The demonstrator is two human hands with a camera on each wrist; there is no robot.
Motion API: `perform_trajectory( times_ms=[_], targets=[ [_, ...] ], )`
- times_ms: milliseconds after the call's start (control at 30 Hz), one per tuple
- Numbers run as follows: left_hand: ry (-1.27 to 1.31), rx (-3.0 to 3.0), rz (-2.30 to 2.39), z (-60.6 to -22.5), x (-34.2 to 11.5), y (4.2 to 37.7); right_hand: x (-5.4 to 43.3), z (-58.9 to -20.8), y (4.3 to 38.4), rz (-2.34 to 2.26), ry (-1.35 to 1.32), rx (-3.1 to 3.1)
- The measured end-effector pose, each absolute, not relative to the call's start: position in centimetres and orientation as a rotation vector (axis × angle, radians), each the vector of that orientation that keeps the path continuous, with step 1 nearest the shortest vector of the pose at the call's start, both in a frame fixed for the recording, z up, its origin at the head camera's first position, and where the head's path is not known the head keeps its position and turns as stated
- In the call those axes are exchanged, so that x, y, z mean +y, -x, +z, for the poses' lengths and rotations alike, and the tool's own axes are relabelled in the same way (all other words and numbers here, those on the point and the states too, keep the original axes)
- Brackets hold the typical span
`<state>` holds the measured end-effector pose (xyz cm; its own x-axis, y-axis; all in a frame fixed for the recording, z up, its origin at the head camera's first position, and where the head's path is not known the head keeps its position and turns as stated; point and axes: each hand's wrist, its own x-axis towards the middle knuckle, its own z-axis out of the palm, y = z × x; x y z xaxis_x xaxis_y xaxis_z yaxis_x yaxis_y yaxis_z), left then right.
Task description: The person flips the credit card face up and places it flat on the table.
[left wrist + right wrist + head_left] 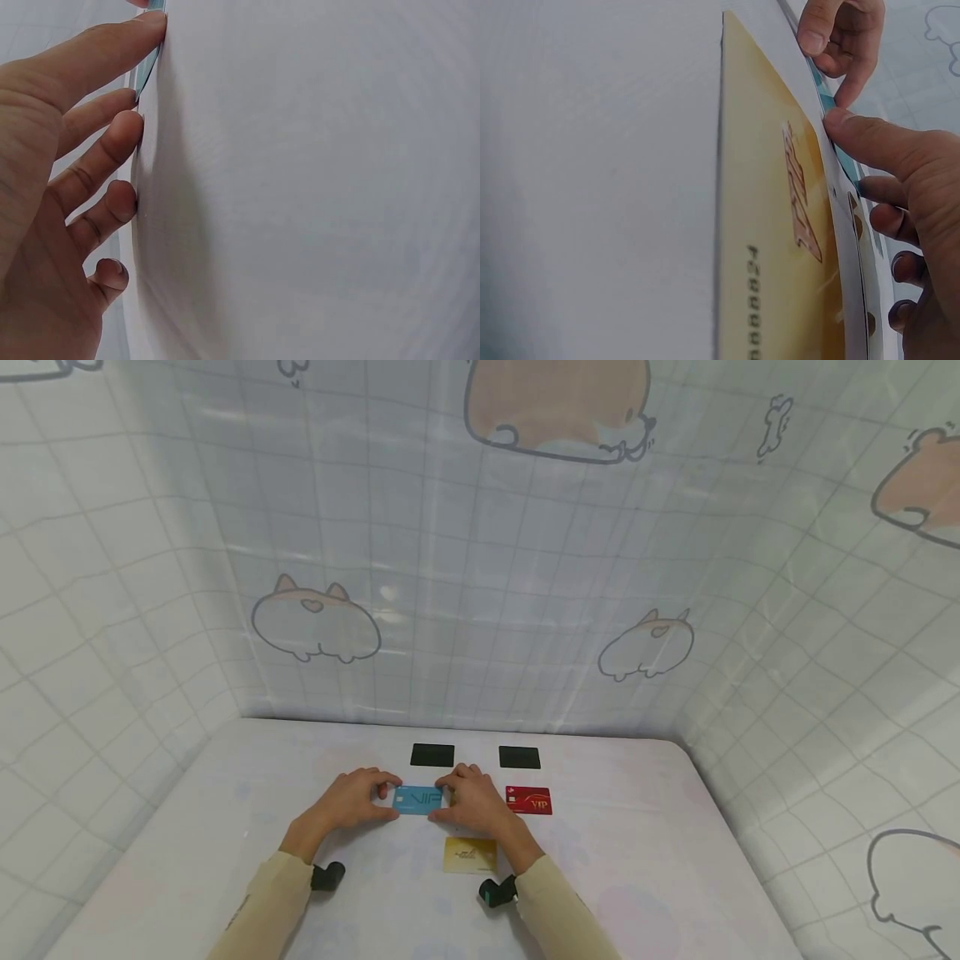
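Observation:
A light blue VIP card [414, 801] lies flat on the white table, between my two hands in the head view. My left hand [351, 798] pinches its left end, thumb at the near corner and index finger at the far one. My right hand [476, 803] holds the right end the same way and covers part of it. In the right wrist view, another pale card with brown spots [861, 281] sits beside the blue card [845, 161], under my right hand. Close to the right wrist lies a gold card [470, 856].
Right of my right hand is a red VIP card [529, 800]. Two black cards [432, 755] lie farther back on the table [637, 827]. A curtain with a grid and cartoon animals [480, 568] surrounds the table's back and sides.

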<state>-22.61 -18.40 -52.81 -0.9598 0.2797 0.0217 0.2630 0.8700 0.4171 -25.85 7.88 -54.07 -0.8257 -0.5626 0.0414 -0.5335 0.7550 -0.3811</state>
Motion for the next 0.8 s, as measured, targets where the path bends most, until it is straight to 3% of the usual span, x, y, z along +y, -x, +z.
perform_trajectory(
  times_ms=[800],
  targets=[
    [-0.483,3.105,0.621,-52.1,-18.4,24.8,8.3,-53.2,28.2,-0.668,0.867,2.906]
  ],
)
